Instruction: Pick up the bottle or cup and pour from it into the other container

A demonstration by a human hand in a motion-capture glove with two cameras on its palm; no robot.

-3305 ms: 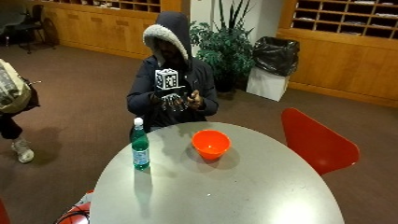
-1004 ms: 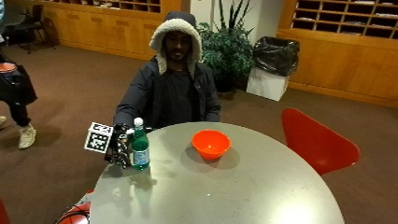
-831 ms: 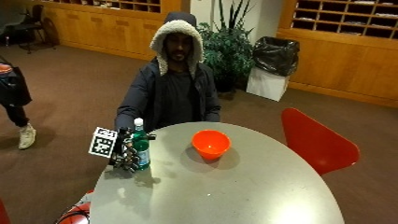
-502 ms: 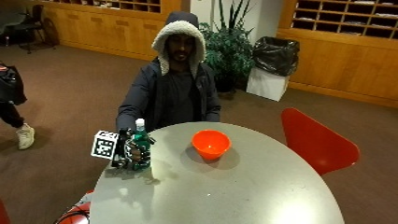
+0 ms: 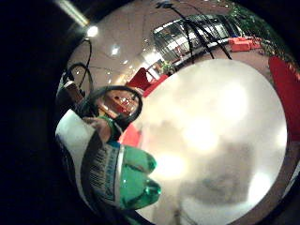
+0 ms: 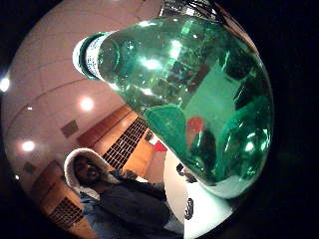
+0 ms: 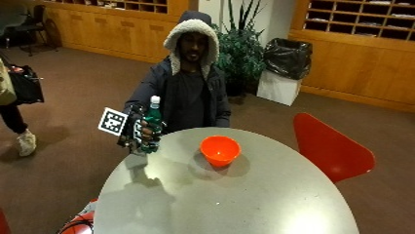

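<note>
Right hand point(image 7: 141, 134), gloved in black: raised above the near left edge of the table, fingers curled round the body of an upright green bottle point(image 7: 152, 124), which is gripped clear of the tabletop. The right arm is extended forward and downward from the shoulder. The other hand is not seen.

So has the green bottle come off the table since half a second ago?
Yes. The green bottle, gripped by the right hand, is now raised above the table edge; earlier its base stood on the tabletop beside the orange bowl.
</note>
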